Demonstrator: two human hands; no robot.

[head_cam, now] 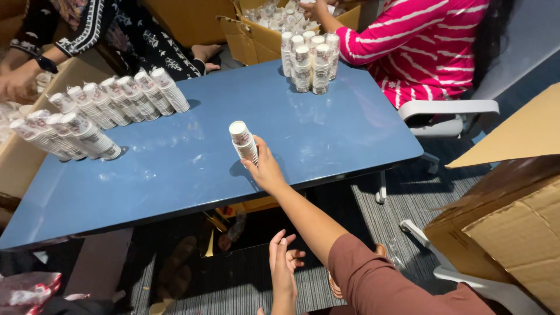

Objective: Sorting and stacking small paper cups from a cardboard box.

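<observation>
Blue table (pixel 175 169) carries a short stack of paper cups (pixel 244 141) near its front edge; the right hand (pixel 265 169) has its grip closed around it, best kept upright. Left hand (pixel 283 265) hangs open below. Upright stacks (pixel 310 61) stand beyond.

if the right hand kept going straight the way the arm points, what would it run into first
The right hand already grips the stack of paper cups standing on the blue table. Beyond it, the line runs up and left over bare tabletop, probably toward the leaning rows of cup stacks; depth is unclear.
</observation>
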